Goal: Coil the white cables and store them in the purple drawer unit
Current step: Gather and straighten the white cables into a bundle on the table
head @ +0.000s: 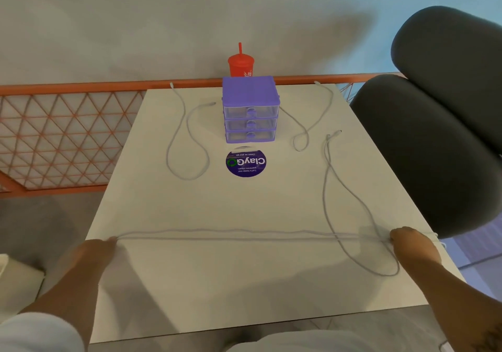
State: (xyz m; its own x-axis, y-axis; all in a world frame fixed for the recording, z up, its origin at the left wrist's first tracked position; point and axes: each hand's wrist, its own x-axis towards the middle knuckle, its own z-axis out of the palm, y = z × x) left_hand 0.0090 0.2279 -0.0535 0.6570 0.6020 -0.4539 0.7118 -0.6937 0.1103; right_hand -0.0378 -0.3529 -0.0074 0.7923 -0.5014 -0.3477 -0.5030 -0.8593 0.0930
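1. Pinching one end of the doubled white cable (244,235), the left hand (99,247) holds it taut across the near part of the table (217,292)
2. The left loose cable (187,140) lies uncoiled
3. The purple drawer unit (250,110) stands mid-table, its three clear drawers closed, with nothing visible inside
4. The short right cable (307,131) and the long right cable (350,197) lie loose
5. The right hand (407,241) grips the taut cable's other end; coiling seems barely begun, with nothing stored

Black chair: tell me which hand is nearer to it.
Right. The right hand is at the table edge beside the black chair; the left hand is at the opposite edge.
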